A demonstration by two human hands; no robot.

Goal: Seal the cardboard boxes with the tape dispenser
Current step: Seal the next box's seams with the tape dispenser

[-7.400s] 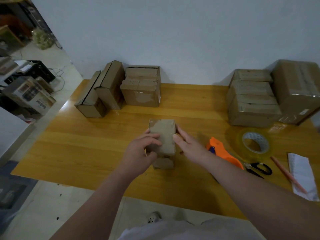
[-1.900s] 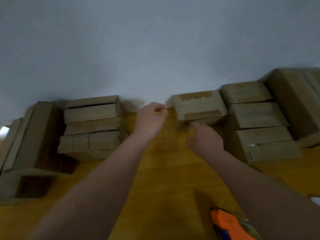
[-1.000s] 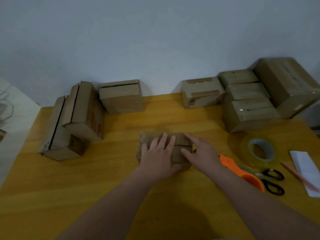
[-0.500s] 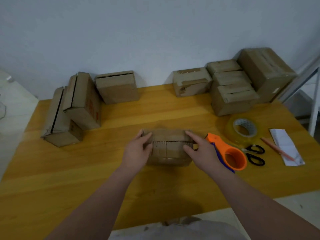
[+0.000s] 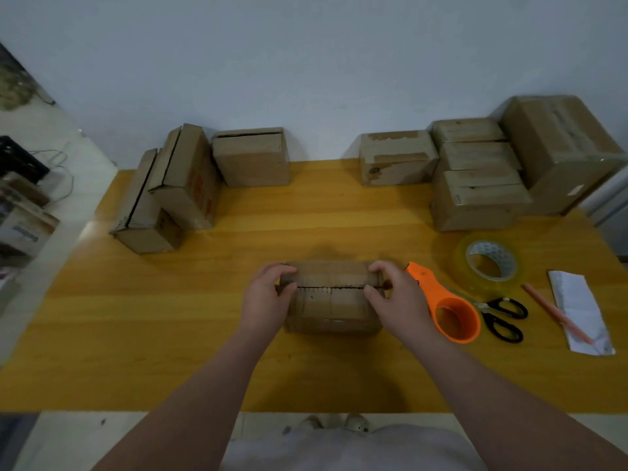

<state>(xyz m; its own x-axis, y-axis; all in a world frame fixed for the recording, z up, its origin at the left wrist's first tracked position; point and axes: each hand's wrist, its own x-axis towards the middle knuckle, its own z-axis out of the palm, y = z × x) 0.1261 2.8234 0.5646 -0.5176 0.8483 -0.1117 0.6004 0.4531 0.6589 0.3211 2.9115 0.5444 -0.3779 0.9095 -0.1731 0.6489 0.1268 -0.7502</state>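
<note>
**Inspector:** Where is the box under work?

**Assistant:** One cardboard box (image 5: 331, 300) stands on the table (image 5: 170, 317), near its front edge. The flaps are down, and a dark seam runs side to side across the top.

**Inspector:** Hands?

**Assistant:** The left hand (image 5: 266, 299) grips the box's left end, fingers curled over the top edge. The right hand (image 5: 396, 297) grips the right end the same way.

**Inspector:** Tape dispenser?

**Assistant:** The orange tape dispenser (image 5: 445, 307) lies on the table just beside the right hand, held by neither hand. Further right are a roll of tape (image 5: 487, 263), scissors (image 5: 503, 317) and a pencil (image 5: 557, 316) lying across a sheet of paper (image 5: 581, 300).

**Inspector:** Other stock?

**Assistant:** Three boxes (image 5: 190, 175) stand at the back left. A cluster of boxes (image 5: 475, 198) stands at the back right, by the wall.
</note>
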